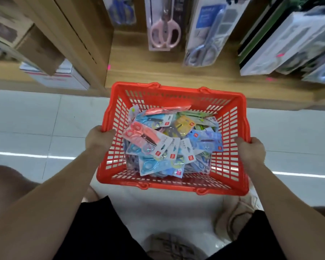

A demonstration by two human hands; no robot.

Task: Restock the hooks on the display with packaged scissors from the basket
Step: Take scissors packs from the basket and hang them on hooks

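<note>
At far left, stacked boxes (51,72) sit under wooden shelving, with pale floor tiles (36,119) stretching in front. Left hand (99,140) curls its fingers over the left rim of the red basket (176,92); packaged scissors (167,145) lie heaped inside, below the rim. Right hand (250,152) grips the right rim. Basket's far edge sits just short of the display ledge (158,72), with hanging scissor packs (164,27) above it.

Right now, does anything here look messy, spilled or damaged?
Only the packaged scissors: they lie jumbled at all angles in the red basket, which the left hand and right hand grip by its side rims. Nothing has spilled or looks damaged.
</note>
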